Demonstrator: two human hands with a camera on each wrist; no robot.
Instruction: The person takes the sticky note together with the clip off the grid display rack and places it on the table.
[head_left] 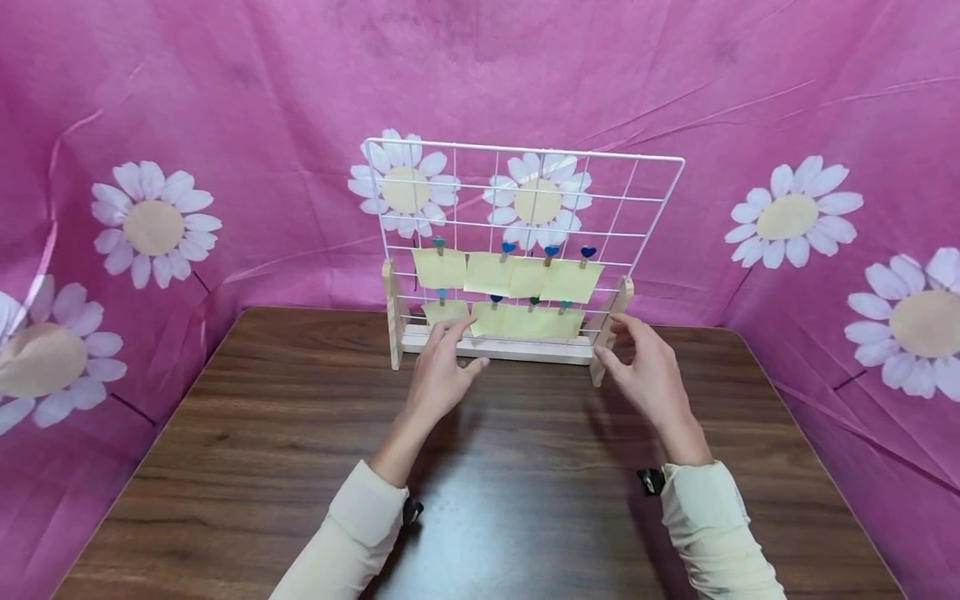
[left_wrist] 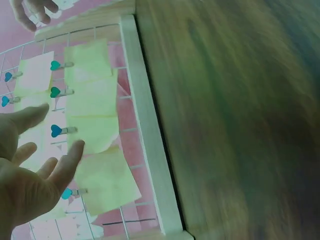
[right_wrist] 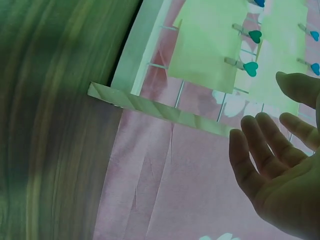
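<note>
A white wire grid rack (head_left: pixel 645 158) stands upright in a wooden base (head_left: pixel 495 352) on the table. Two rows of yellow paper notes (head_left: pixel 439 268) hang from it by small clothespins with blue and green heart tops (head_left: pixel 588 252). Before the lower row, my left hand (head_left: pixel 442 375) holds nothing, its fingers extended near a note (left_wrist: pixel 95 135); contact cannot be told. My right hand (head_left: pixel 651 379) is beside the right wooden foot (head_left: pixel 600 367), fingers apart and slightly bent around nothing. In the right wrist view, that hand (right_wrist: pixel 280 175) is close to the foot (right_wrist: pixel 160 112); touch is unclear.
The brown wood-grain table (head_left: pixel 525 467) stretches in front of the rack. A pink cloth (head_left: pixel 285 100) with large white daisies hangs behind and at both sides. Dark wrist devices (head_left: pixel 651 481) sit at the cream sleeves.
</note>
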